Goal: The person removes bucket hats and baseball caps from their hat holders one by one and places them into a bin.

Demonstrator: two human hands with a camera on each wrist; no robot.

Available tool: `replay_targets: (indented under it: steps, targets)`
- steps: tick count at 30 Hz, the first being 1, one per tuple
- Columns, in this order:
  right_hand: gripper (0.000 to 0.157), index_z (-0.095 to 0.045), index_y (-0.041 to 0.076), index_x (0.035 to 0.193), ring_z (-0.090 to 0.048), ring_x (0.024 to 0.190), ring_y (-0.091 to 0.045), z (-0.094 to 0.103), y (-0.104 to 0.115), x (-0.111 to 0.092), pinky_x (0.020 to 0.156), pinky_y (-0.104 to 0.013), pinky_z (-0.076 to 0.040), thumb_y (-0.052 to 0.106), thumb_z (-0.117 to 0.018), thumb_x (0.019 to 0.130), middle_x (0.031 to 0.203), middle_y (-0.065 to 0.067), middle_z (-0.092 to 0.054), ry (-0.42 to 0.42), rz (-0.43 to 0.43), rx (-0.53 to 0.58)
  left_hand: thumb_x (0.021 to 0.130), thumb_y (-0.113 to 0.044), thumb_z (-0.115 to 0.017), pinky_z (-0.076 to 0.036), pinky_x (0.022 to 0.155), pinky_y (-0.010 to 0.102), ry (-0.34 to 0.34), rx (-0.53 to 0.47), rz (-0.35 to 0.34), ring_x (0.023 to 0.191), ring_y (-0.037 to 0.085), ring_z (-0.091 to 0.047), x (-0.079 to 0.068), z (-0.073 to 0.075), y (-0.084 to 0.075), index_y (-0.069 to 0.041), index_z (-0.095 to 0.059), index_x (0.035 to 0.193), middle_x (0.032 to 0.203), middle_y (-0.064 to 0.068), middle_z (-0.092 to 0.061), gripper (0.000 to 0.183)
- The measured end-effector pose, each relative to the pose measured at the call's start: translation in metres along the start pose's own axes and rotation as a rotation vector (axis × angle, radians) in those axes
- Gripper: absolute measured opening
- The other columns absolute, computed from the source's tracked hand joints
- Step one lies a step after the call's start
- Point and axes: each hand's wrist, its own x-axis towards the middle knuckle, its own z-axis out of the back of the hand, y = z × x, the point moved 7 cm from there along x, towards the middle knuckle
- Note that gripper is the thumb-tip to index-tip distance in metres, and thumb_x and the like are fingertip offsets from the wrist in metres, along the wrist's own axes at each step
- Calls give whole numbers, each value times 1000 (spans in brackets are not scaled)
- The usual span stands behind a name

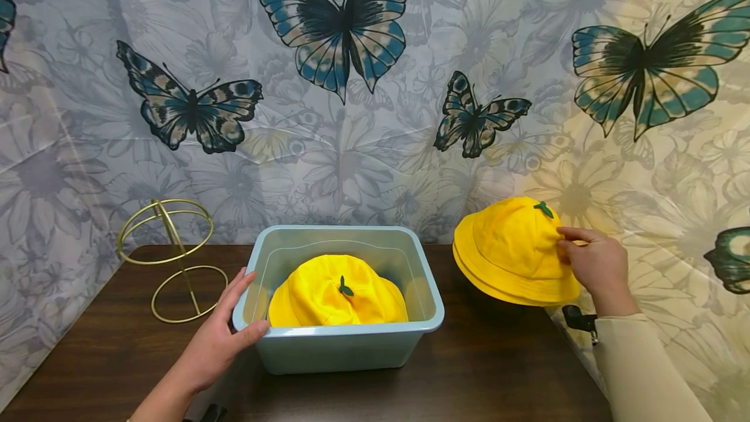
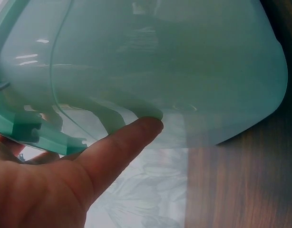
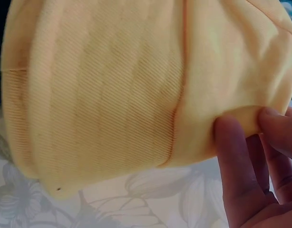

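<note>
A yellow bucket hat [image 1: 510, 253] with a green leaf tab on its crown is over the right side of the table. My right hand [image 1: 597, 269] pinches the crown cloth between thumb and fingers, and the right wrist view shows this fold of yellow fabric [image 3: 112, 95] up close. A second brim edge shows below the first; whether it is another hat I cannot tell. My left hand [image 1: 219, 334] rests on the front left corner of a blue-green plastic bin [image 1: 346, 350], with one finger [image 2: 131, 140] straight against its outer wall. Inside lies another yellow hat [image 1: 322, 288] with a leaf tab.
To the left of the bin stands a gold wire hat stand [image 1: 190, 288] with two rings. Everything rests on a dark wooden table [image 1: 469, 376]. Close behind it hangs a cloth backdrop [image 1: 351, 181] printed with butterflies and flowers.
</note>
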Motion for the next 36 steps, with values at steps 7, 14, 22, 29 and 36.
replay_targets:
  steps: [7,14,22,29,36]
  targets:
    - [41,-64,-4,129,-70,73,-8,4,-4,2,63,-21,-54,26,-59,102,128,-31,-56,107,-116,145,95,-25,-67,-22,101,75,-1,-1,-2,144,51,-6,-1,0,-1,-12,-20,159,165,13,0,80]
    - [39,-64,-5,128,-70,75,-8,8,-3,4,65,-22,-55,23,-59,102,131,-31,-53,145,-133,163,95,-25,-67,-22,100,76,0,7,-5,144,52,-6,-1,-1,-2,-11,-20,159,165,13,0,80]
    - [35,-65,-8,124,-71,76,-15,13,4,8,65,-25,-56,18,-60,100,126,-31,-55,183,-104,113,95,-25,-67,-21,101,76,0,-2,-3,144,51,-6,-1,-1,-1,-12,-20,159,165,12,1,80]
    - [36,-63,-11,123,-71,78,-21,16,8,14,67,-31,-58,13,-60,98,124,-31,-54,224,-121,139,95,-27,-67,-21,101,75,1,-7,3,144,51,-5,0,-1,-1,-12,-21,159,166,11,1,80]
    - [39,-60,-14,126,-71,77,-13,18,10,18,69,-32,-58,11,-61,97,127,-33,-54,247,-130,193,96,-28,-66,-23,102,74,1,-6,13,145,50,-4,0,-1,-1,-12,-21,159,166,9,1,80]
